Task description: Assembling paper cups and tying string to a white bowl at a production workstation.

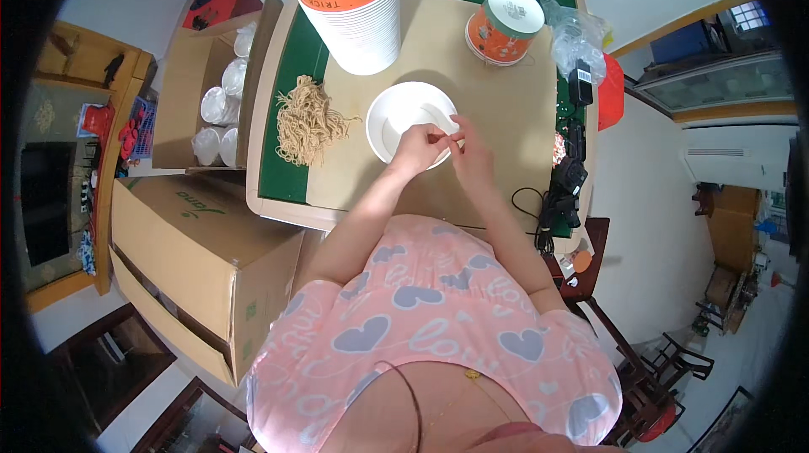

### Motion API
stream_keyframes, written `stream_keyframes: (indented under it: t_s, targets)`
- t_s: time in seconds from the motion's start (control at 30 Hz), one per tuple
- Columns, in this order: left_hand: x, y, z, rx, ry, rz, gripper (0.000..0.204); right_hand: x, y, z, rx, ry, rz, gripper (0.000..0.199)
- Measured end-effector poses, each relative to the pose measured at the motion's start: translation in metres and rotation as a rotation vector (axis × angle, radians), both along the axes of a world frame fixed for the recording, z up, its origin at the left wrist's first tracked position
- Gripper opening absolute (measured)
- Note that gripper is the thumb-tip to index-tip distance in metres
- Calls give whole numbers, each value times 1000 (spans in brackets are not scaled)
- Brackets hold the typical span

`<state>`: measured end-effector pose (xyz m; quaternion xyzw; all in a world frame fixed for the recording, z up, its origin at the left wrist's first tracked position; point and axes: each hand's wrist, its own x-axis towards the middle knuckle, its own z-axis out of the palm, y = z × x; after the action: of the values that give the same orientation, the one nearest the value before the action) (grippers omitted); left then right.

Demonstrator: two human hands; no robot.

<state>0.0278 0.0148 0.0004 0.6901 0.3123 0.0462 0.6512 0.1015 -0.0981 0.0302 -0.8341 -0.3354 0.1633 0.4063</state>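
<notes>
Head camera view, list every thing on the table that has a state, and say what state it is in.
White bowl: upright, open, both hands at its near rim.
Stack of paper cups: upright, nested.
Single orange cup: tilted, lid on.
Noodle pile: loose, on the table.
Left hand: fingers pinched.
Right hand: fingers pinched.

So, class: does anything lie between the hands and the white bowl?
Nothing visible does. Both the left hand and right hand are already over the white bowl, meeting at its near rim.

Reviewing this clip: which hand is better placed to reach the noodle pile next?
Left, probably. The noodle pile lies left of the white bowl, on the left hand's side; the right hand would have to cross over.
</notes>
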Motion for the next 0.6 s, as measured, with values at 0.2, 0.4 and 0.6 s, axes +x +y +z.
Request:
stream_keyframes:
  t_s: [0.2, 0.4, 0.6]
  targets:
    - [1, 2, 3, 257, 45, 8, 20, 2, 2, 2, -20, -22, 56, 37]
    - [7, 12, -7, -605, 99, 112, 13, 4, -4, -14, 68, 156, 18, 30]
    - [10, 17, -13, -993, 138, 43, 10, 9, -7, -21, 121, 142, -24, 13]
